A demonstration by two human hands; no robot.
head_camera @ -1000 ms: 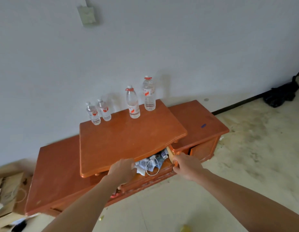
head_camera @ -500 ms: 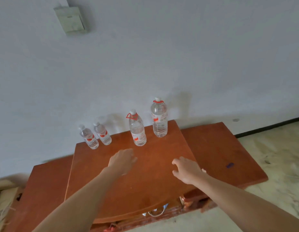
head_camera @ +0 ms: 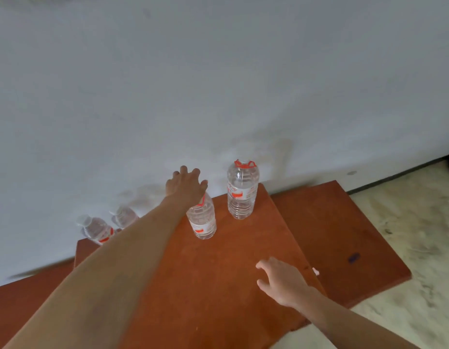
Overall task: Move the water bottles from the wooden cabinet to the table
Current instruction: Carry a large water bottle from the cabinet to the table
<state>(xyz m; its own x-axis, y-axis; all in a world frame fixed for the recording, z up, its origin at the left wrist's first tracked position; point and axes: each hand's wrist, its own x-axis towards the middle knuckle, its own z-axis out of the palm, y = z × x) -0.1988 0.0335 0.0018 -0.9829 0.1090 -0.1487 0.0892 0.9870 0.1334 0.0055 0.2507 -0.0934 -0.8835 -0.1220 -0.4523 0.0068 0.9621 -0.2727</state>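
Behind the left hand (head_camera: 187, 186), a bottle (head_camera: 202, 220) top is hidden.

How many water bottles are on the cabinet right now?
4. Two small bottles at the back left, one large bottle under the left hand, one large bottle to its right. None seems hidden.

Four clear water bottles (head_camera: 242, 191) are seen upright on the reddish wooden cabinet (head_camera: 218, 273) — all red-labelled. Two larger ones are placed toward 12 o'clock; two smaller bottles (head_camera: 96, 230), blurred, toward 10 o'clock — near the wall.
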